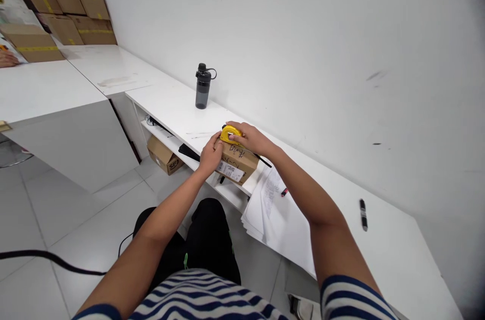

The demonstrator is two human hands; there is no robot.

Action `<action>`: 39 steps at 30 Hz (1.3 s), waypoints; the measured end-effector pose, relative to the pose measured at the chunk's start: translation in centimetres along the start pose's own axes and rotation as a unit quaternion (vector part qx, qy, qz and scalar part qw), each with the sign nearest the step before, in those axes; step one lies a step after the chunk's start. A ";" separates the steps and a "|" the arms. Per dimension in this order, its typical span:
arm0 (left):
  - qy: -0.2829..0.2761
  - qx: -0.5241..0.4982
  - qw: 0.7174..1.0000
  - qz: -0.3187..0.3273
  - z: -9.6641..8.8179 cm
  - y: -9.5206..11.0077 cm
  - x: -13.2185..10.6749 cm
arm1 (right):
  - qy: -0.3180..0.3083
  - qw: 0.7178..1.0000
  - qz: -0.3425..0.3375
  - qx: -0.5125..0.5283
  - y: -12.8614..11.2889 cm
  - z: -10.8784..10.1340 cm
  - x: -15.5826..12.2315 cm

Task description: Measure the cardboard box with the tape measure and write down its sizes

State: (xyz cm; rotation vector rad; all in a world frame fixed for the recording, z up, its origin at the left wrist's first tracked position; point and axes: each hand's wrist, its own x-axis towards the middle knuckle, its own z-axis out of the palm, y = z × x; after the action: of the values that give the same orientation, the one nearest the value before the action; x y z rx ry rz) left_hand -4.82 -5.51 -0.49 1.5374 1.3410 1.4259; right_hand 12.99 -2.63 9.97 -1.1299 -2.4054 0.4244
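A yellow tape measure [230, 134] rests against the far upper edge of a small brown cardboard box [246, 161]. My right hand [250, 137] is closed around the tape measure from the right. At the box's left end, my left hand [212, 154] is closed, its fingertips beside the tape measure. Whether it also pinches the tape's end, I cannot tell. The box has dark handwriting on top and a white label [230, 170] on the side facing me. A thin black strap [264, 160] sticks out below my right wrist.
A dark water bottle [202, 87] stands on the white table [166, 89] by the wall. Stacked papers [280, 224] and a black marker [363, 214] lie to the right. Another box [162, 154] is under the table. Taped cartons [93, 30] and another person's hand [7, 59] are far left.
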 end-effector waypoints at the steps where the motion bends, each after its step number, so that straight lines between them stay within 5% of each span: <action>1: -0.004 0.013 1.000 -0.005 -0.2 0.1 0.0 | -0.006 1.000 0.002 0.000 0.1 -0.3 -0.5; 9: -0.025 0.050 0.998 -0.011 -1.2 0.2 0.4 | -0.002 0.998 0.061 0.006 2.1 -3.8 -9.5; 14: -0.042 -0.061 0.997 -0.020 -0.4 -0.5 1.3 | 0.048 0.994 0.100 -0.022 0.7 -3.4 -13.6; 22: -0.063 -0.126 0.986 -0.090 -0.7 0.5 1.4 | 0.096 0.986 0.131 -0.021 -0.5 -2.6 -14.1; 30: -0.078 -0.143 0.980 -0.118 -1.1 0.7 1.4 | 0.037 0.990 0.131 -0.028 -0.7 -4.1 -15.4; 39: -0.067 -0.154 0.978 -0.127 -0.8 1.4 1.4 | 0.051 0.985 0.160 -0.031 -0.1 -3.2 -16.4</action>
State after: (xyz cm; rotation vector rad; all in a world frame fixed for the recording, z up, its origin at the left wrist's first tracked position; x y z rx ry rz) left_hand -5.36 -4.74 1.35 1.1904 1.1296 1.2766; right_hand 23.84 -15.24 8.47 -1.5372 -2.1666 0.3833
